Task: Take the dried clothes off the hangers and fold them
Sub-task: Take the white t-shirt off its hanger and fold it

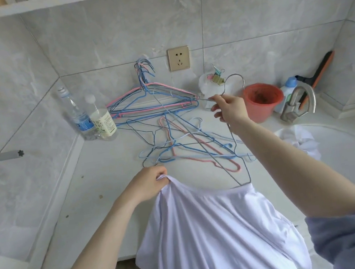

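Left hand point(149, 183) pinches shirt point(207, 232); right hand point(229, 109) grips hanger point(233, 75). Best: draw hanger clear without snagging the neckline.

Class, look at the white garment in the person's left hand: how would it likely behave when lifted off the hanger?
Probably floppy: the white garment bunches where the left hand grips it and hangs in soft folds. Likely light: a thin wire hanger, pinched by the right hand, seems to carry part.

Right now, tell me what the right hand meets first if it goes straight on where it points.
The right hand would probably meet the leaning hangers first; depth is unclear.
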